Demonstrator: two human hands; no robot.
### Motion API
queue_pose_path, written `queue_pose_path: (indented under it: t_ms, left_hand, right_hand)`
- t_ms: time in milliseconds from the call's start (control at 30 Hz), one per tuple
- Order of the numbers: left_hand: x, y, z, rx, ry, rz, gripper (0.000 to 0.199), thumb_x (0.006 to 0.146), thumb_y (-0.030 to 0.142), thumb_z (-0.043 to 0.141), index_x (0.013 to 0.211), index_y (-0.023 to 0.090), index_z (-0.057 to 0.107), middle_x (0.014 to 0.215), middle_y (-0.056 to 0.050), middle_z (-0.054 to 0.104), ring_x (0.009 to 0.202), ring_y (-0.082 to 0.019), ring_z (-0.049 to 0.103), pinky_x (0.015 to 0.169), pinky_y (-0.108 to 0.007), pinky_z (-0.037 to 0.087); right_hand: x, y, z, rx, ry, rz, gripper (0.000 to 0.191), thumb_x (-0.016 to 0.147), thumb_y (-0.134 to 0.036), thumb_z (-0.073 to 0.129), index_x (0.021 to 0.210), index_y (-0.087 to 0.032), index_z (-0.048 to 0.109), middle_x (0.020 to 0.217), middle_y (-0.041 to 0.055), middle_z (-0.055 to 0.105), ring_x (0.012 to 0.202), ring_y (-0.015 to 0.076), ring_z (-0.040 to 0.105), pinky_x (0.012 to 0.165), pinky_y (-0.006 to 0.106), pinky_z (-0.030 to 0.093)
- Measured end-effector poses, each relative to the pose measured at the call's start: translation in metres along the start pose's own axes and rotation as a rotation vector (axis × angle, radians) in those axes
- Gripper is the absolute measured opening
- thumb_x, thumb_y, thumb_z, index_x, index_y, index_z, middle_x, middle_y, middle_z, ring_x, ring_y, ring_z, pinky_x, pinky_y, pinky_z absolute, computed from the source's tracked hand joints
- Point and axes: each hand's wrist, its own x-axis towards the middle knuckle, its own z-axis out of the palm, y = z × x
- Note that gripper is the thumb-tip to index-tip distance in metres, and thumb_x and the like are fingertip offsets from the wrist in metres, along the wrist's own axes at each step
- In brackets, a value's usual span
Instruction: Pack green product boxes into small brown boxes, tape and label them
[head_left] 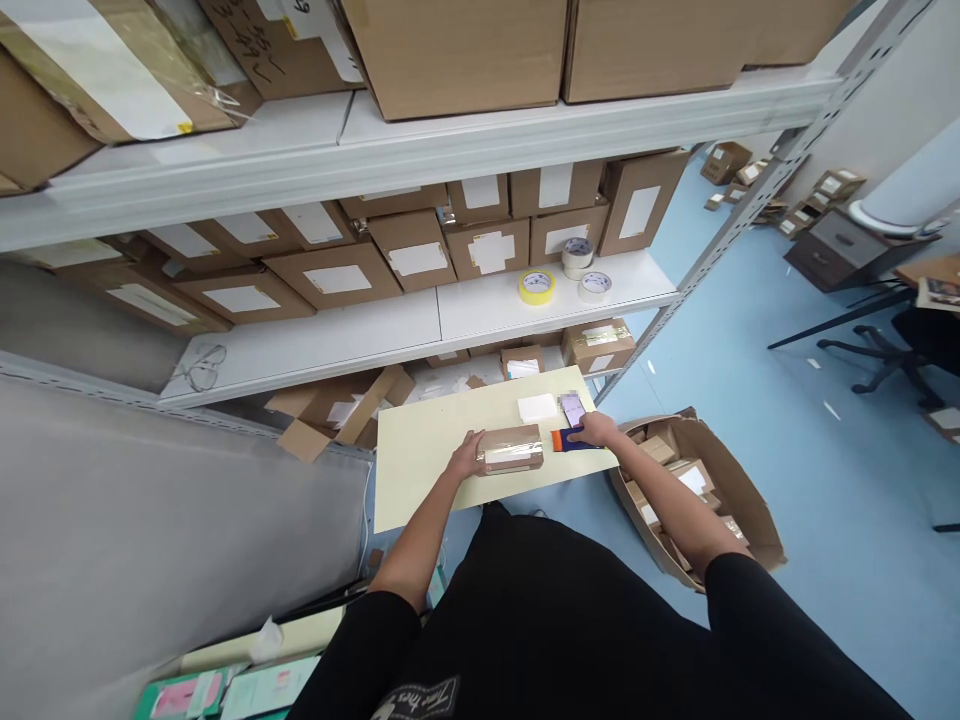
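Observation:
A small taped cardboard box [512, 447] lies on a pale yellow board [427, 440] in front of me. My left hand [468, 455] grips the box by its left end, and a white label shows low on its near side. My right hand [596, 429] is closed around a dark blue handheld device with an orange end [562, 440], which lies just right of the box. The orange end points at the box; I cannot make out what kind of device it is. Beyond that hand are a phone with a lit screen [572, 408] and a white paper slip [537, 408].
Tape rolls, one of them a yellow roll [536, 287], sit on the white middle shelf [360, 340] with labelled cartons behind. An open carton [337, 405] stands beyond the board at left. A large open carton [739, 490] full of small boxes is on the floor at right.

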Motion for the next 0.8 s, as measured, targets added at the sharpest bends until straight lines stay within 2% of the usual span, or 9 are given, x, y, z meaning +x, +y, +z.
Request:
queue_pose_path:
  t_ms: [67, 167, 367, 533, 667, 733, 800]
  left_hand:
    - [0.001, -0.001, 0.000, -0.011, -0.004, 0.005, 0.116, 0.054, 0.024, 0.093, 0.159, 0.026, 0.042, 0.174, -0.013, 0.023, 0.157, -0.034, 0.031, 0.125, -0.039, 0.030]
    - [0.001, -0.005, 0.000, -0.040, -0.008, 0.022, 0.116, 0.055, 0.026, 0.094, 0.159, 0.024, 0.042, 0.174, -0.014, 0.022, 0.158, -0.034, 0.030, 0.126, -0.039, 0.029]
    - [0.004, -0.022, -0.002, -0.111, -0.029, 0.089, 0.115, 0.058, 0.030, 0.094, 0.160, 0.025, 0.041, 0.176, -0.014, 0.017, 0.160, -0.035, 0.024, 0.127, -0.040, 0.026]
    - [-0.002, -0.048, -0.018, -0.191, -0.081, 0.137, 0.116, 0.061, 0.039, 0.095, 0.162, 0.029, 0.040, 0.177, -0.012, 0.013, 0.159, -0.036, 0.027, 0.126, -0.042, 0.029]
    - [-0.008, -0.085, -0.040, -0.326, -0.136, 0.150, 0.120, 0.058, 0.046, 0.096, 0.162, 0.031, 0.038, 0.175, -0.011, 0.022, 0.158, -0.036, 0.028, 0.123, -0.042, 0.036]
    - [-0.013, -0.108, -0.050, -0.427, -0.125, 0.107, 0.124, 0.055, 0.046, 0.097, 0.162, 0.030, 0.038, 0.172, -0.012, 0.030, 0.157, -0.037, 0.030, 0.118, -0.042, 0.043]
    - [-0.020, -0.130, -0.057, -0.496, -0.047, 0.004, 0.121, 0.053, 0.044, 0.098, 0.160, 0.028, 0.042, 0.169, -0.013, 0.037, 0.154, -0.040, 0.036, 0.113, -0.043, 0.048]
  right_hand:
    - [0.002, 0.005, 0.001, 0.011, -0.002, 0.010, 0.056, 0.082, -0.066, 0.075, 0.108, -0.016, 0.079, 0.116, 0.0170, 0.076, 0.107, 0.0290, 0.072, 0.080, 0.030, 0.051]
    - [0.004, 0.001, 0.001, 0.009, -0.009, 0.022, 0.055, 0.082, -0.065, 0.076, 0.107, -0.016, 0.079, 0.116, 0.0167, 0.076, 0.106, 0.0281, 0.072, 0.080, 0.029, 0.050]
    - [-0.003, -0.019, 0.004, 0.003, 0.012, 0.038, 0.057, 0.081, -0.067, 0.076, 0.107, -0.016, 0.079, 0.116, 0.0161, 0.076, 0.104, 0.0282, 0.072, 0.077, 0.028, 0.048]
    - [-0.010, -0.045, 0.006, 0.061, 0.022, 0.052, 0.048, 0.083, -0.065, 0.076, 0.097, -0.019, 0.080, 0.102, 0.0106, 0.079, 0.094, 0.0246, 0.072, 0.070, 0.026, 0.044]
    - [-0.020, -0.087, -0.005, 0.078, 0.060, 0.024, 0.049, 0.086, -0.067, 0.071, 0.094, -0.020, 0.079, 0.094, 0.0076, 0.079, 0.090, 0.0229, 0.071, 0.069, 0.026, 0.041]
    - [-0.024, -0.123, -0.011, 0.081, 0.067, -0.003, 0.051, 0.087, -0.070, 0.068, 0.093, -0.020, 0.079, 0.093, 0.0078, 0.079, 0.089, 0.0227, 0.072, 0.069, 0.026, 0.041]
    - [-0.024, -0.169, -0.014, 0.067, 0.087, -0.023, 0.054, 0.087, -0.072, 0.067, 0.095, -0.020, 0.078, 0.097, 0.0092, 0.080, 0.092, 0.0235, 0.072, 0.070, 0.026, 0.043]
